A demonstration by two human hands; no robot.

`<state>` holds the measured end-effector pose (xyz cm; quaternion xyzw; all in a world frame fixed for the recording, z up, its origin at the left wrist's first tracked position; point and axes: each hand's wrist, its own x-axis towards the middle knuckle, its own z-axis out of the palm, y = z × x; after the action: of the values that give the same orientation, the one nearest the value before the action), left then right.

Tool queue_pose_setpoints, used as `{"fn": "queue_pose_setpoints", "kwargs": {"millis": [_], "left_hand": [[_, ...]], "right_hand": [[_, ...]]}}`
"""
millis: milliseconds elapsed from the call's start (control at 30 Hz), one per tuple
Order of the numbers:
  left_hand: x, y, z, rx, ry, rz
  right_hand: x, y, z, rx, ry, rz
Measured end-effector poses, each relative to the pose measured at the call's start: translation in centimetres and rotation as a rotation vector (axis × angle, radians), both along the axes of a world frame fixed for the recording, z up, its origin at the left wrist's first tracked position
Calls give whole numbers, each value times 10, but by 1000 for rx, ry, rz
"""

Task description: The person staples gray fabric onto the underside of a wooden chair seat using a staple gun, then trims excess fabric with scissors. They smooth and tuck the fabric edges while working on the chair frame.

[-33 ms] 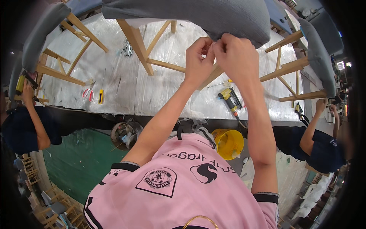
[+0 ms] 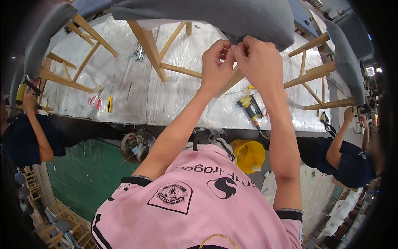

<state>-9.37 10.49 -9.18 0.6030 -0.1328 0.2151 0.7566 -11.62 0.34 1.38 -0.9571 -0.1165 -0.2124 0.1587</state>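
Note:
A chair with a grey upholstered seat and pale wooden legs stands on the worktable in front of me. My left hand and my right hand meet just under the lower edge of its grey fabric, near the right corner. Both are closed in a pinch, fingertips almost touching. The right fingers press against the fabric edge; what lies between the left fingertips is hidden.
The table is covered in clear plastic film. On it lie a staple gun, red-handled scissors, a yellow screwdriver and metal rods. A yellow bucket and a bin stand below. Co-workers flank me, beside other chairs.
My hands stay at the fabric edge; the right one has shifted very slightly to the right. Otherwise almost nothing differs.

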Motion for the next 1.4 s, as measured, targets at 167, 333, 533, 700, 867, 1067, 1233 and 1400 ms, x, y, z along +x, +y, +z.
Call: {"fn": "queue_pose_setpoints", "kwargs": {"millis": [167,333,533,700,867,1067,1233,1400], "left_hand": [[-1,4,9,-2,110,2],[-6,-1,12,-15,64,55],[3,-4,3,-14,3,77],[3,-3,3,-27,33,63],[0,-1,6,-58,84,17],[0,-4,8,-49,178,26],[1,-8,2,-84,127,-38],[-4,-4,8,-91,147,-47]], "right_hand": [[-7,-2,-4,115,-85,95],[-13,-1,-8,219,-35,80],[-6,-1,0,155,113,-10],[-1,-2,-5,176,31,63],[-12,2,-11,214,-64,126],[-64,-3,2,203,-108,138],[-104,-24,6,270,-71,98],[-71,-20,9,223,-76,84]]}}
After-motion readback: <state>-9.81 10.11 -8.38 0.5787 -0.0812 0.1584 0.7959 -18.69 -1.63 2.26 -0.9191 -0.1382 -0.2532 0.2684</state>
